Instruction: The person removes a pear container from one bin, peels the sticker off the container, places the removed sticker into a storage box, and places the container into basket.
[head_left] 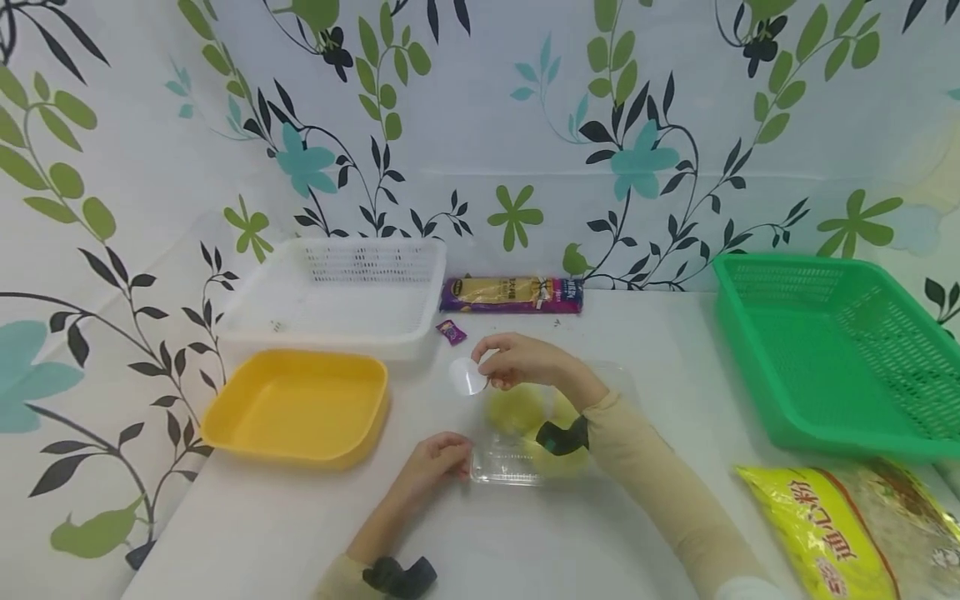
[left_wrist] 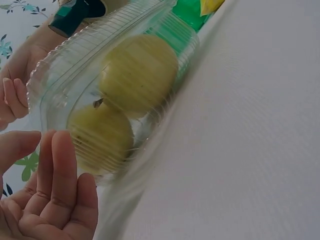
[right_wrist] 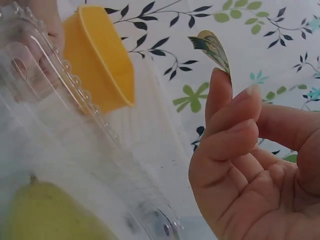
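Note:
A clear plastic clamshell box (head_left: 510, 468) (left_wrist: 150, 30) (right_wrist: 50, 115) lies on the white table and holds two yellow-green pears (head_left: 517, 408) (left_wrist: 137, 75) (right_wrist: 45, 215). My left hand (head_left: 438, 457) (left_wrist: 55, 190) rests with fairly straight fingers against the box's near left corner. My right hand (head_left: 517, 360) (right_wrist: 240, 125) hovers over the box's far end. It pinches a small round sticker (head_left: 468, 379) (right_wrist: 212, 47) at its fingertips, lifted clear of the lid. The lid looks closed over the pears.
A yellow tray (head_left: 300, 408) (right_wrist: 100, 60) sits left of the box, with a white basket (head_left: 337, 292) behind it. A purple packet (head_left: 513, 294) and a small purple sweet (head_left: 451, 332) lie at the back. Right stand a green basket (head_left: 825, 350) and a yellow noodle bag (head_left: 847, 525).

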